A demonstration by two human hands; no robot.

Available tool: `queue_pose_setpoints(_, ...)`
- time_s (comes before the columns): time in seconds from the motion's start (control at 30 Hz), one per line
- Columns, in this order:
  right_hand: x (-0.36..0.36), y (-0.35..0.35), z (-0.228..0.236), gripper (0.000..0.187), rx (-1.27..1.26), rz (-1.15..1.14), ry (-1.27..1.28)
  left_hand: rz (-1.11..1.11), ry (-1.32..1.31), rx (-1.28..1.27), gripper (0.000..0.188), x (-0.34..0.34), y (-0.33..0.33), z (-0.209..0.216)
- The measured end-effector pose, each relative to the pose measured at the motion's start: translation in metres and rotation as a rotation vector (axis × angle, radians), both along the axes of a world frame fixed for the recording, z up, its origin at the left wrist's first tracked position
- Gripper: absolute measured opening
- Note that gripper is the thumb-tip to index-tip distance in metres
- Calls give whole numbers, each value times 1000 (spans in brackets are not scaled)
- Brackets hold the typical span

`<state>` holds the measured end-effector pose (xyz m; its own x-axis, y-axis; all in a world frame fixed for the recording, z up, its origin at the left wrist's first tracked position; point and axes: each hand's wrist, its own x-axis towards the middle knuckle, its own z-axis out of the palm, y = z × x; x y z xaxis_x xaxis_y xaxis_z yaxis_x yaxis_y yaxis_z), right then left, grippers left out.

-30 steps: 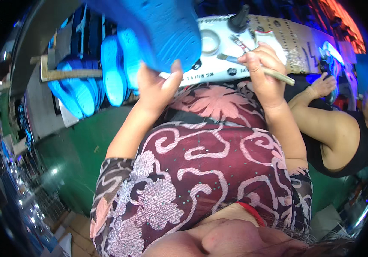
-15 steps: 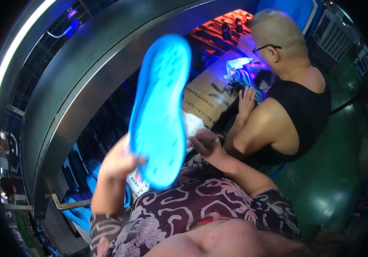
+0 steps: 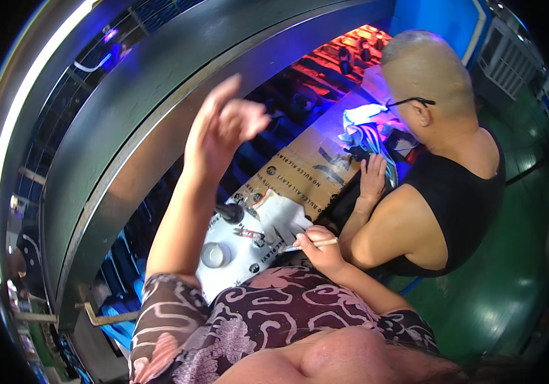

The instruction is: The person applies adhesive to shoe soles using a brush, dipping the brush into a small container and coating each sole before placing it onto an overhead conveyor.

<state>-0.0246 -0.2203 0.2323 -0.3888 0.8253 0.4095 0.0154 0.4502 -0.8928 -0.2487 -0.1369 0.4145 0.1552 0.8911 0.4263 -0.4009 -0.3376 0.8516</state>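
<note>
Curving across the upper left of the frame, a dark metal hood takes up the most room. A co-worker in a black sleeveless top and glasses fills the right. Brown cardboard slants through the centre, beside a white printed sheet at lower centre. Left of centre, the left hand is raised over the hood's edge, blurred, fingers parted and loosely bent. A white cloth lies near the middle; the right hand, just below it, has its fingers drawn in narrow. Left of the cloth stand a round dish and a dark bottle. Slimmest is the brush, pinched in the right hand at lower centre, its pale handle pointing right.
</note>
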Motion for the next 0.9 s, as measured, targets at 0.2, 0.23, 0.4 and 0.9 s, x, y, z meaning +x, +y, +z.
queue_pose_setpoints(0.2,-24,-15,-5,22,-217,145,-89,639,256,-671,35,-137,-244,-122)
queue_pose_setpoints(0.23,-34,-31,6,25,-319,127,-89,775,337,-797,28,-143,-295,-113)
queue_pose_setpoints(0.4,-81,-42,23,34,-484,166,-93,1316,1181,-773,48,-154,-429,-153)
queue_pose_setpoints(0.9,-124,-80,53,34,-553,224,-144,1482,1505,-833,51,-146,-424,-159)
